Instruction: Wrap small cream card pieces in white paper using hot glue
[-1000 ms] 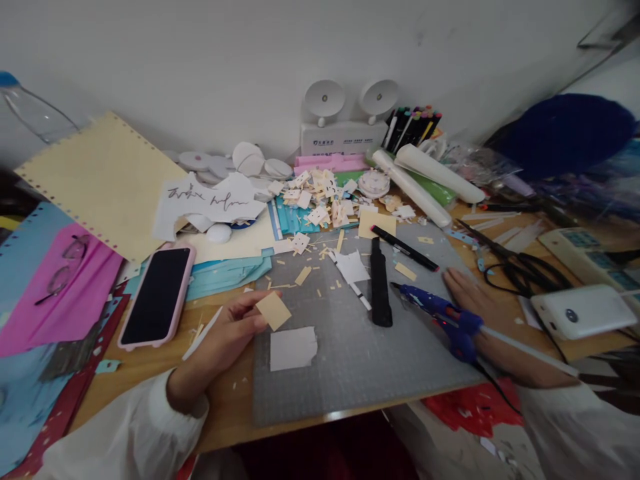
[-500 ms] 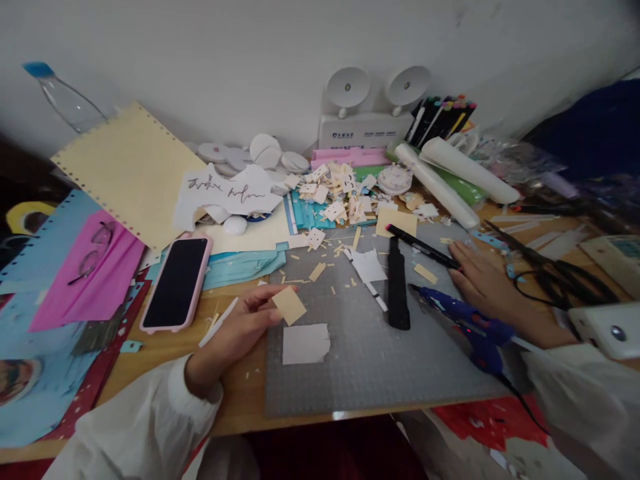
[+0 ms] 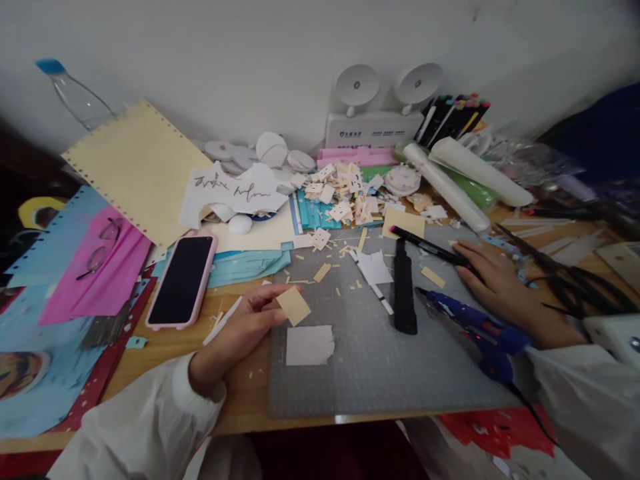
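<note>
My left hand (image 3: 250, 323) pinches a small square of cream paper (image 3: 294, 307) between thumb and fingers, over the left edge of the grey cutting mat (image 3: 370, 380). Just below it on the mat lies a torn white paper piece (image 3: 310, 345). My right hand (image 3: 497, 287) rests low at the mat's right side, fingers stretched out and apart. The rear end of a black marker (image 3: 425, 245) with a pink tip lies between its thumb and fingers. A blue glue gun (image 3: 473, 327) and a black box cutter (image 3: 404, 287) lie nearby on the mat.
Paper cut-outs with drawn faces (image 3: 345, 190) are heaped behind the mat, amid small scraps. A phone (image 3: 183, 280) and glasses (image 3: 100, 250) lie on the left. Scissors (image 3: 555, 267) and white rolls (image 3: 450, 187) are to the right. An emergency light (image 3: 375, 130) stands against the wall.
The whole view has shifted slightly, so things appear a little further right. Both hands keep nearly the same place; the paper square is still in my left hand.
</note>
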The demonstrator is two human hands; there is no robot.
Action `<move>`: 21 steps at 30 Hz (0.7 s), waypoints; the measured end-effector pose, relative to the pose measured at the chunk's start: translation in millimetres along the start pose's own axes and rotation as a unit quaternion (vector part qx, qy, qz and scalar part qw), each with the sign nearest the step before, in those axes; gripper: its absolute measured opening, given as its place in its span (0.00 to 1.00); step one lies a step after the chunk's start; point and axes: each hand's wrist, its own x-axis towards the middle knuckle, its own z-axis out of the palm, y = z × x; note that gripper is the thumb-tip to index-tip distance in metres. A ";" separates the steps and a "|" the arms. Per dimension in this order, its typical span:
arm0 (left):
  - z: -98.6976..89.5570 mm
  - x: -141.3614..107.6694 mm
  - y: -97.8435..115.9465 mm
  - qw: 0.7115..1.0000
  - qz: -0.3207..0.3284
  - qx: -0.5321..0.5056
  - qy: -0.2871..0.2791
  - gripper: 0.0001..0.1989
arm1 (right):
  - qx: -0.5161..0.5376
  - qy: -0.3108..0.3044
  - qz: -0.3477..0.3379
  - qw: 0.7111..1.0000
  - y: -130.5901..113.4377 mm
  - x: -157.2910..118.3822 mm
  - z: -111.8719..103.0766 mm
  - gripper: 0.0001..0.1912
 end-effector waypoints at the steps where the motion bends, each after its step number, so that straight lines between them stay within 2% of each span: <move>1: 0.0 0.0 0.0 1.000 -0.001 0.000 0.000 0.19 | 0.009 0.008 -0.003 1.000 -0.4 -0.5 -0.6 0.24; 6: -0.6 0.1 -0.4 1.000 0.000 0.002 -0.004 0.18 | 0.028 0.036 -0.010 0.999 -3.9 2.6 -4.2 0.18; 16: 2.4 -1.2 4.0 1.000 0.008 0.001 -0.002 0.19 | 0.035 0.009 -0.013 0.999 0.1 8.5 -16.4 0.19; 21: 5.3 -13.5 13.8 1.000 0.016 0.001 -0.009 0.19 | 0.020 0.021 0.006 1.000 3.3 3.4 -14.1 0.19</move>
